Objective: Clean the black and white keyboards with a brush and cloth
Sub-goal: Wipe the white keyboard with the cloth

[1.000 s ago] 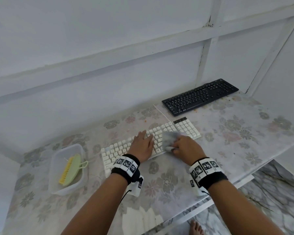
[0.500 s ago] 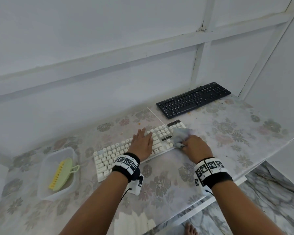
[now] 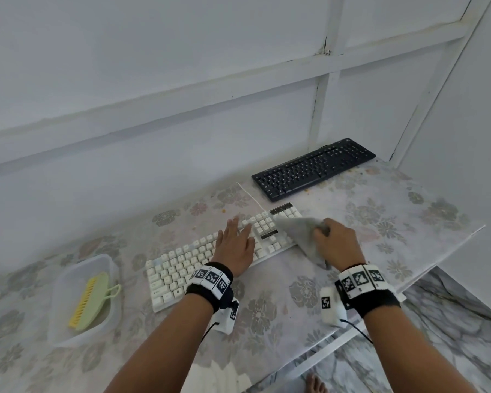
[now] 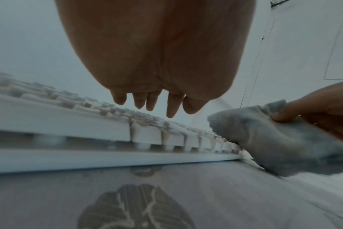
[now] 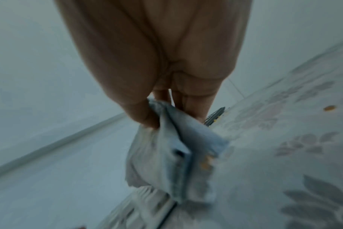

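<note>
The white keyboard (image 3: 199,256) lies slanted across the floral table. My left hand (image 3: 234,245) rests flat on its keys with fingers straight; the left wrist view shows these fingers (image 4: 151,102) hovering just above the key rows (image 4: 100,114). My right hand (image 3: 335,239) pinches a grey cloth (image 3: 304,236), lifted off the keyboard's right end so the cloth hangs down. The cloth (image 5: 178,156) dangles from thumb and fingers in the right wrist view, also seen as the cloth (image 4: 274,142) at right. The black keyboard (image 3: 313,168) sits at the back right.
A clear plastic tub (image 3: 68,330) at the left holds the green and yellow brush (image 3: 90,299). The table edge (image 3: 437,265) runs close on the right, with marble floor below. White walls close in behind and on the right. Orange crumbs (image 5: 329,108) dot the tablecloth.
My right hand slid the cloth rightward along the white keyboard, then lifted it off the right end so it hangs loose. The left hand stayed on the keys.
</note>
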